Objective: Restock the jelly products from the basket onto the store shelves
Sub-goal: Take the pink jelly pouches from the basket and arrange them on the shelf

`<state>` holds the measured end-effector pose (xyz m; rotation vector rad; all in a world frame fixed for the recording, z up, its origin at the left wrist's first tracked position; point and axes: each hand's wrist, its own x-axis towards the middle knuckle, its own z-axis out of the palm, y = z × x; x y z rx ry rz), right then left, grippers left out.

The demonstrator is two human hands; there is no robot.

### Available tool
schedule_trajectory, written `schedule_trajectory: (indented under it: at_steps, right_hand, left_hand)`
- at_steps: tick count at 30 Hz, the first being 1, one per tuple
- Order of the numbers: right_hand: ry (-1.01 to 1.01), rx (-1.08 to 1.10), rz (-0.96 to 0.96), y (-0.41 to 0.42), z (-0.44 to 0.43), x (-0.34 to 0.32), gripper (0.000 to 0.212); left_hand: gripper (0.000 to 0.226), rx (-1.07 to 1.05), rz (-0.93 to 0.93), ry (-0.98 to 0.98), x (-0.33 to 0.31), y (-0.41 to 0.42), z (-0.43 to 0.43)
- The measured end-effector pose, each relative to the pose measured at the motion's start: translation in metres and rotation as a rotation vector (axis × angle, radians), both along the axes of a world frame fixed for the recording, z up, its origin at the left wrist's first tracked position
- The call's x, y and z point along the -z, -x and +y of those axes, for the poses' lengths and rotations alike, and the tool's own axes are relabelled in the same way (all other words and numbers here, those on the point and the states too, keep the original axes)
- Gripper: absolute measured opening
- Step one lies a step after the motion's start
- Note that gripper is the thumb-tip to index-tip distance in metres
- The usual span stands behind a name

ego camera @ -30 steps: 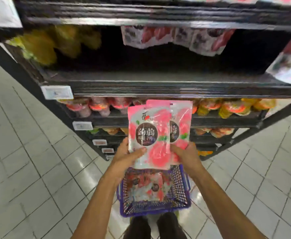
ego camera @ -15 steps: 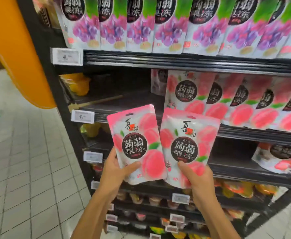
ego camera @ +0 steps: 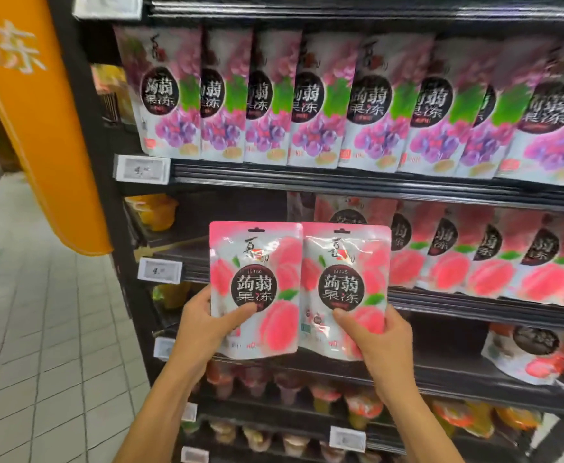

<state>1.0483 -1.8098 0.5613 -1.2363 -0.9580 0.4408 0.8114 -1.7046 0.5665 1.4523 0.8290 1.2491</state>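
The left peach pouch (ego camera: 253,289) and the right peach pouch (ego camera: 344,289), side by side at the centre, each carry a round black label reading 蒟蒻果冻 in white, with small "jǔ ruò" above. The grape pouches (ego camera: 320,98) from 12 to 2 o'clock bear the same 蒟蒻果冻. At 10 o'clock the orange column (ego camera: 39,128) shows a white 冻, and at 9 o'clock the upper price tag (ego camera: 141,169) and the lower price tag (ego camera: 160,270) each start "4.", the rest blurred.

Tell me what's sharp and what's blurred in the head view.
Head view: the left peach pouch and right peach pouch are sharp, glare streaks near their tops; grape pouches above and the shelved peach row are blurred; price tags unreadable.
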Motion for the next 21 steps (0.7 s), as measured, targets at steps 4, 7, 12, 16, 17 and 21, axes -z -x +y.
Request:
schedule_trajectory:
  at_steps: [4, 7, 12, 16, 17, 21]
  right_hand:
    - [-0.019, 0.067, -0.017, 0.006, 0.023, -0.01, 0.023]
    - [-0.037, 0.088, 0.002, 0.013, 0.04, -0.014, 0.023]
    - [-0.058, 0.085, 0.008, 0.025, 0.062, -0.022, 0.019]
    - [-0.084, 0.09, 0.042, 0.031, 0.08, -0.033, 0.02]
    - [-0.086, 0.094, 0.045, 0.032, 0.084, -0.036, 0.02]
    - [-0.086, 0.133, 0.042, 0.036, 0.102, -0.045, 0.034]
  left_hand:
    - [0.049, 0.009, 0.019, 0.018, -0.004, 0.007, 0.017]
    - [0.053, 0.025, -0.005, 0.029, -0.009, 0.015, 0.03]
    - [0.069, 0.043, -0.052, 0.079, -0.011, 0.023, 0.049]
    - [0.073, 0.043, -0.051, 0.084, -0.007, 0.027, 0.062]
    - [0.072, 0.043, -0.063, 0.081, -0.006, 0.027, 0.064]
    - [0.062, 0.08, -0.097, 0.094, -0.001, 0.027, 0.069]
